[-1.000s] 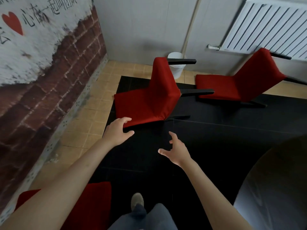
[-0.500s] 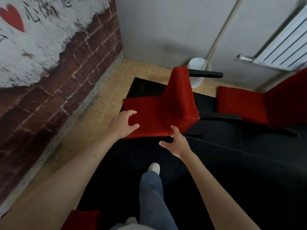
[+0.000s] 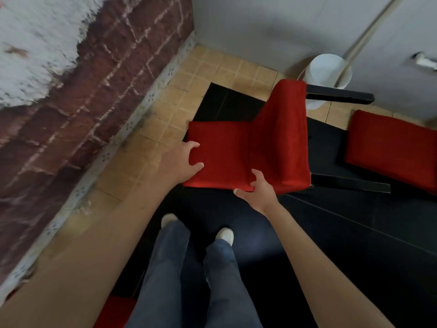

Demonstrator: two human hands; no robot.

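A red upholstered chair (image 3: 238,155) with black legs lies tipped over on a black floor mat (image 3: 331,245), directly in front of me. My left hand (image 3: 181,162) is at the left edge of its flat red panel, with fingers and thumb curled round that edge. My right hand (image 3: 257,191) holds the near edge where the two panels meet, fingers on the fabric and thumb below the edge. My legs and both white shoes stand on the mat just short of the chair.
A second red chair (image 3: 390,150) lies tipped over at the right. A white bucket (image 3: 327,72) stands against the grey back wall. A brick-pattern wall (image 3: 82,91) runs along the left beside tan floor tiles (image 3: 170,114). Something red (image 3: 113,311) lies by my left leg.
I have stepped closer to the chair and the view has tilted down. Both hands, held apart in the air before, have reached the red chair and closed on its edges.
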